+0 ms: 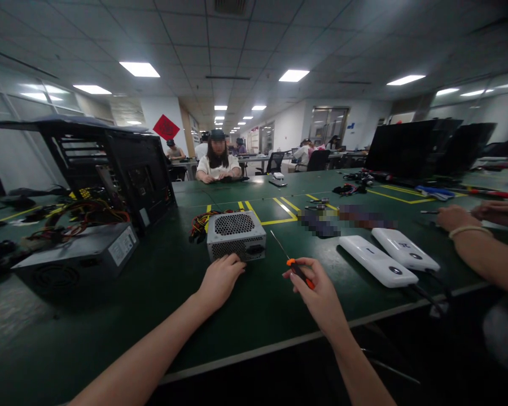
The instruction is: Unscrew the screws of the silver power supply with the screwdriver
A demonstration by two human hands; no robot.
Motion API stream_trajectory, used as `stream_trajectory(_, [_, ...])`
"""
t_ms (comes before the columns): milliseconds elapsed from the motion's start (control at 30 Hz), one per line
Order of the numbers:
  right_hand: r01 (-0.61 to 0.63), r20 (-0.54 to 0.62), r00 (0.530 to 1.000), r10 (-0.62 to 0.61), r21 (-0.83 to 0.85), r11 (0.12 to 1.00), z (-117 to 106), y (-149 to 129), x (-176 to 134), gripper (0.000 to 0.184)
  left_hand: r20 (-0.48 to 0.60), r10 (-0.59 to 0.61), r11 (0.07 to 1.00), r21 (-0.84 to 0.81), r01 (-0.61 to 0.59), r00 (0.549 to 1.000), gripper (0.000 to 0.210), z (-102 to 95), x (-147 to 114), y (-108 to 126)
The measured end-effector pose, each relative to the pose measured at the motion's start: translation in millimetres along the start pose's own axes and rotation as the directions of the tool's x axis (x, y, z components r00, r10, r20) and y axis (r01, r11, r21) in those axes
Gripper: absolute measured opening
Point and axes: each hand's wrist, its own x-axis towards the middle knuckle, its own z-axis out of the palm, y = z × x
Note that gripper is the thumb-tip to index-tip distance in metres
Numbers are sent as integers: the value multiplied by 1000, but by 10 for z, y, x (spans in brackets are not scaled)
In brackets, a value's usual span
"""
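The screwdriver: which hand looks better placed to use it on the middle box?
Probably the right hand: it holds the screwdriver by its handle. The left hand seems to rest against the box's near side, so it may suit steadying better.

Beneath the fingers [232, 258] we see a green table [258, 316] marked with yellow lines [279, 221]. Far beyond them, we make out white walls [290, 125], dark office chairs [276, 161] and a red diamond-shaped sign [166, 127], while high above them bright panels [294, 75] light a grey tiled ceiling [232, 35]. Well off to their left, we find high glass panes [6, 84].
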Motion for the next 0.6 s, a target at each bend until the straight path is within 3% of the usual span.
stream_trajectory(167, [28, 26, 999, -27, -25, 999, -4, 14, -10, 25, -11, -55, 992, -112, 53, 998, 23, 15, -13, -12])
stream_trajectory(300, [87, 18, 996, -87, 6, 996, 52, 2, -58, 24, -80, -203, 912, -379, 158, 976, 20, -17, 12, -62])
stream_trajectory(367, [124, 44, 991, -125, 25, 992, 116, -26, -110, 24, -62, -338, 770, -592, 238, 939, 20, -62, 84, -55])
stream_trajectory(433, [143, 86, 985, -147, 47, 989, 181, -61, -168, 25, 36, -435, 539, -790, 292, 900, 21, -122, 182, -1])
stream_trajectory(533, [135, 95, 986, -140, 58, 989, 230, -96, -235, 27, 182, -441, 173, -944, 282, 879, 21, -205, 298, 123])
stream_trajectory(600, [128, 71, 989, -131, 54, 990, 219, -99, -257, 27, 219, -390, 4, -971, 239, 894, 21, -235, 315, 173])
